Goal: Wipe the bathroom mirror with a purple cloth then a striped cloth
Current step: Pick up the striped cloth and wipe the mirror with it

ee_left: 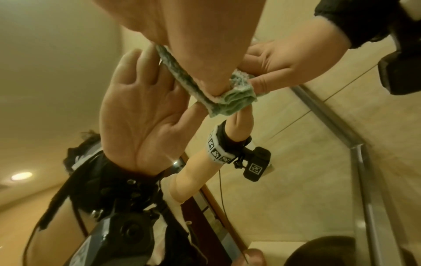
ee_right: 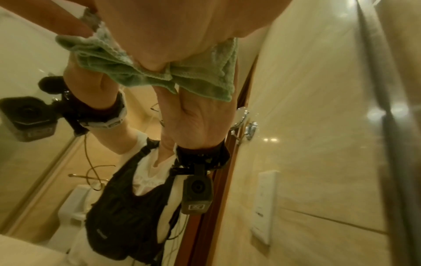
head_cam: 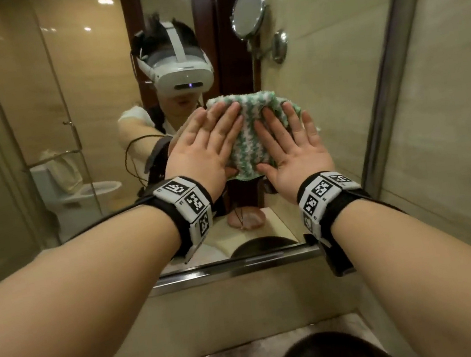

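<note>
Both hands are flat on the striped cloth (head_cam: 255, 132), pressing it against the mirror (head_cam: 95, 107), so the work looks to be in its second half: the striped cloth is the one in use, and no purple cloth shows in any view (whether the first wipe was ever finished cannot be read from here). How much of the glass remains to be covered is also hard to judge, since no streaks or wet patches stand out. The left hand (head_cam: 205, 149) lies with its fingers (head_cam: 228, 118) straight and close together over the cloth's left half; the right hand (head_cam: 294, 151) has its fingers slightly spread over the right half, with the thumb out toward the mirror's right edge. Neither hand curls round the cloth; they pin it by flat pressure. The cloth sits low on the mirror, near its lower right corner, above the metal frame (head_cam: 235, 267) along the bottom edge. It is a thick, nubby knit in green and white zigzag bands, folded into a rough square, and the right wrist view shows its soft layered edges (ee_right: 127, 72) bunching below the palm. The mirror is smooth and glossy, set among polished beige wall tiles (head_cam: 448, 116). A round shaving mirror (head_cam: 249, 11) on a chrome arm appears in the reflection.
</note>
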A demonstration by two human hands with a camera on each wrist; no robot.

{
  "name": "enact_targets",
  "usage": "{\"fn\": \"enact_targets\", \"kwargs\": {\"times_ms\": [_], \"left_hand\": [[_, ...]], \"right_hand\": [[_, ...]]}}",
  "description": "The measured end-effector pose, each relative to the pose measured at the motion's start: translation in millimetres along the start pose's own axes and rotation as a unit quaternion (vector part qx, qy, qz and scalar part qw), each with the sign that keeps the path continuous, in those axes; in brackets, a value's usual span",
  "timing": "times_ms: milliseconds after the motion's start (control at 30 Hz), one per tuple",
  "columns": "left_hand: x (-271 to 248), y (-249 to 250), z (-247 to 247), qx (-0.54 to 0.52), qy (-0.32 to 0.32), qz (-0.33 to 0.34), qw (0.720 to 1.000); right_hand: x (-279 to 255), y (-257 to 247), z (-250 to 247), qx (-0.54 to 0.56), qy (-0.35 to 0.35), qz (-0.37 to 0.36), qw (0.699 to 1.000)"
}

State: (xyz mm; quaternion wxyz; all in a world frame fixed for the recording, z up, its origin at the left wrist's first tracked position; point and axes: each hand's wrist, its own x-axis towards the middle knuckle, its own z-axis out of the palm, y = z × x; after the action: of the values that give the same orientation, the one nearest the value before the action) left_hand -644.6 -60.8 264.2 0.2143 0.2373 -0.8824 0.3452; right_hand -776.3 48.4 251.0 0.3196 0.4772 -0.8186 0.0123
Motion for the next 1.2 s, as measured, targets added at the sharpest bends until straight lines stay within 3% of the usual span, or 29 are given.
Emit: {"fn": "enact_targets", "kwargs": {"times_ms": [133, 233, 367, 500, 600, 700, 933, 1200], "left_hand": [[38.9, 41.5, -8.5, -0.041, 0.051, 0.040, 0.997], [62.7, 71.5, -11.7, -0.015, 0.054, 0.052, 0.997], [88.8, 92.0, -14.7, -0.003, 0.115, 0.104, 0.988], [105.2, 111.1, -21.4, 0.027, 0.120, 0.097, 0.988], [111.2, 127.4, -26.7, 0.042, 0.080, 0.093, 0.991], [111.4, 126.0, -33.5, 0.038, 0.089, 0.097, 0.991], [99.2, 110.0, -46.6, 0.069, 0.022, 0.097, 0.993], [59.3, 31.6, -46.7, 0.072, -0.021, 0.056, 0.996]], "right_hand": [[-9.5, 51.2, 6.3, -0.033, -0.035, 0.045, 0.998], [-13.5, 81.9, 10.8, -0.052, -0.058, 0.074, 0.994], [-17.2, 107.7, 12.3, -0.074, -0.080, 0.109, 0.988], [-18.7, 122.4, 12.8, -0.092, -0.093, 0.132, 0.983], [-19.5, 128.7, 13.2, -0.090, -0.097, 0.140, 0.981], [-19.5, 131.0, 13.2, -0.087, -0.097, 0.137, 0.982], [-16.8, 120.4, 8.9, -0.075, -0.091, 0.135, 0.984], [3.9, 58.0, -13.1, -0.022, -0.051, 0.069, 0.996]]}}
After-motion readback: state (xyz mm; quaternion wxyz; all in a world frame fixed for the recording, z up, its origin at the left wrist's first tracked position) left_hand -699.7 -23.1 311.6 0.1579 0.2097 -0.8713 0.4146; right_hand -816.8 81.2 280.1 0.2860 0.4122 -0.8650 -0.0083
